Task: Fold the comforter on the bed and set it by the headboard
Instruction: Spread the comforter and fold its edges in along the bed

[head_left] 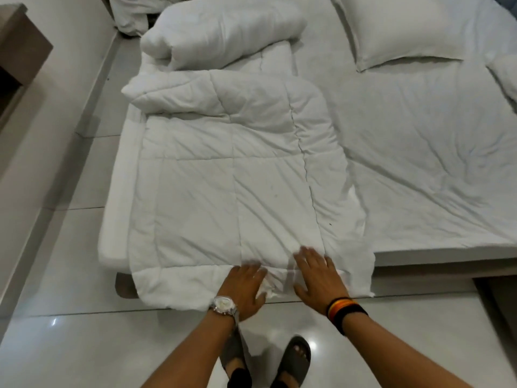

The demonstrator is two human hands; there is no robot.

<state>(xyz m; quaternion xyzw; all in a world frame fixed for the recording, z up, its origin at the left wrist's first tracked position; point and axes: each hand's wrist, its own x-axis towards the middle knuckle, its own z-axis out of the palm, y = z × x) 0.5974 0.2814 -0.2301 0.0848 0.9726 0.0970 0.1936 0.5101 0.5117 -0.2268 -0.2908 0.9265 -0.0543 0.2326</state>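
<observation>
A white quilted comforter (223, 169) lies as a long folded strip along the left side of the bed (419, 163). Its far end is bunched in a thick roll (221, 35), and its near end hangs over the bed's foot edge. My left hand (244, 287), with a watch on the wrist, rests on that near edge where the cloth puckers; the fingers lie flat and blurred. Beside it my right hand (319, 273), with a striped wristband, lies flat on the comforter, fingers spread.
A white pillow (405, 26) lies at the far right of the bed, a second one (506, 74) at the right edge. A brown cabinet (19, 49) stands at the far left. Crumpled white linen (131, 12) lies beyond it. My sandalled feet stand on glossy tiles (84, 345).
</observation>
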